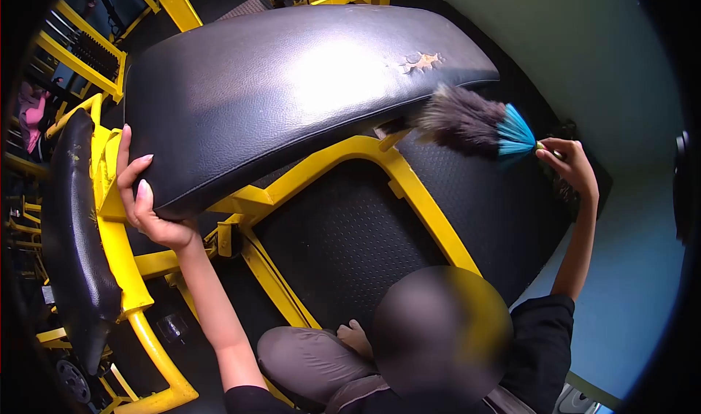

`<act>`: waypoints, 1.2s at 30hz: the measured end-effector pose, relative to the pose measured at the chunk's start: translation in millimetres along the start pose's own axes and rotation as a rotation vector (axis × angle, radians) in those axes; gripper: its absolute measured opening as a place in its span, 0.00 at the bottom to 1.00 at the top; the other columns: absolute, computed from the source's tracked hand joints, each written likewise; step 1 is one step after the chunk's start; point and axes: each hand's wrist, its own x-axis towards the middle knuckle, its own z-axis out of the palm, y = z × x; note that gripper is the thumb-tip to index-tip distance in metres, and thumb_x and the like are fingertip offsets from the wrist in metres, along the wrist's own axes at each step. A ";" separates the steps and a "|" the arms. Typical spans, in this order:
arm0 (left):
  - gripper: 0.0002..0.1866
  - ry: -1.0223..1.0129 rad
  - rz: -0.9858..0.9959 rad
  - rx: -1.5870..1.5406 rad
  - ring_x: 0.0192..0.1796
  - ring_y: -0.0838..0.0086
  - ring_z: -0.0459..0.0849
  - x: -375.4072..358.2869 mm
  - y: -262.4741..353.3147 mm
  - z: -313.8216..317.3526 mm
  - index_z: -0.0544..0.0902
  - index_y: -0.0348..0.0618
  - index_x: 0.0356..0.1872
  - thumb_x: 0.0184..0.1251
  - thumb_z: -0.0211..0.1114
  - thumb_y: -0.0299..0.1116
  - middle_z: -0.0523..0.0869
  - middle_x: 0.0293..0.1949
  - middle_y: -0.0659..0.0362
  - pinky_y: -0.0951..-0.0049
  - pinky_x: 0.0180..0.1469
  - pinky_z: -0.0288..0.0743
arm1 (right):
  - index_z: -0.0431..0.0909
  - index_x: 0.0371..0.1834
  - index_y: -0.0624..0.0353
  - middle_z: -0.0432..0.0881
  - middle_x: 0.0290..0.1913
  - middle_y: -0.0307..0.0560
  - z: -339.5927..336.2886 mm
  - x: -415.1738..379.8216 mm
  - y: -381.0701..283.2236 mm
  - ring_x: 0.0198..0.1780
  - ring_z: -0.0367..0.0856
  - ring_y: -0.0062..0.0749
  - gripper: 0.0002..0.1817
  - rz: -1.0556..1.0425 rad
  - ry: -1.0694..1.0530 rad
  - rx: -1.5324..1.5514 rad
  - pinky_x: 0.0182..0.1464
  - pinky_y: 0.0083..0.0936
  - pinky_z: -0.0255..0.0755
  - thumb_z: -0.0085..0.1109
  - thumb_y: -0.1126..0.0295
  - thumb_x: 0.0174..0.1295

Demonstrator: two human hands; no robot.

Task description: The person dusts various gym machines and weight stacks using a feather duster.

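The duster (467, 122) was in my right hand (574, 167), off the near long edge of the black pad (241, 107), toward its right end. I pinched the short end of its handle between thumb and fingertips, with the dark, fluffy head pointing back at the pad. I could not tell whether the fibres touched the vinyl or only overlapped it in my view. My left hand (157, 220) was spread around the pad's near left corner, thumb and fingers apart.

To my mind, a loose wrist and a light, sideways sweep suited such soft fibres, with the hard handle angled away from the edge. The torn patch (423, 62) near the right end called for a gentler pass, as its ragged rim could snag them. Below ran the yellow frame (432, 217), over black flooring (343, 246).
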 end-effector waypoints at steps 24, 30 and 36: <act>0.19 0.080 -0.026 -0.081 0.57 0.60 0.70 -1.9 -14.9 -8.5 0.73 0.41 0.40 0.56 0.39 0.39 0.72 0.54 0.49 0.59 0.62 0.63 | 0.79 0.39 0.64 0.72 0.17 0.37 260.3 -158.3 13.3 0.18 0.60 0.14 0.14 0.542 0.155 0.408 0.20 0.18 0.53 0.60 0.64 0.57; 0.18 0.097 -0.040 -0.103 0.57 0.61 0.70 -2.7 -12.1 -5.1 0.73 0.41 0.39 0.57 0.39 0.39 0.72 0.53 0.50 0.59 0.62 0.63 | 0.80 0.40 0.62 0.67 0.15 0.32 260.1 -169.2 24.6 0.17 0.60 0.11 0.13 0.599 0.329 0.685 0.20 0.16 0.52 0.57 0.64 0.59; 0.18 0.039 -0.007 -0.049 0.59 0.60 0.68 -3.3 -9.5 -4.2 0.73 0.41 0.40 0.57 0.39 0.39 0.71 0.54 0.48 0.57 0.64 0.59 | 0.79 0.41 0.64 0.70 0.16 0.36 270.0 -159.2 12.5 0.17 0.58 0.14 0.15 0.558 0.167 0.492 0.20 0.19 0.51 0.56 0.62 0.59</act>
